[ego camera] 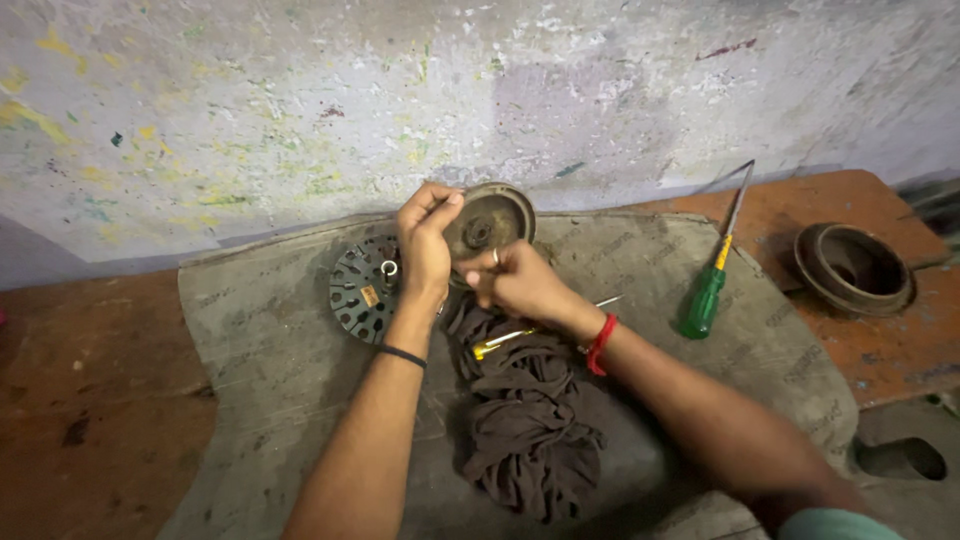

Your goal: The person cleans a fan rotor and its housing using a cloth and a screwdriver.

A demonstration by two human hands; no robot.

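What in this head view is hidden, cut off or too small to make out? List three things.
- Slotted disc, right part: hidden by the left hand.
- Right hand fingertips on the round cover: too small.
- Yellow-handled screwdriver: mostly under that hand and the cloth.

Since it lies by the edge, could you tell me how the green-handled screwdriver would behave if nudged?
The green-handled screwdriver looks stiff, with a straight metal shaft. Its rounded handle would probably let it roll on the flat grey mat. It seems light.
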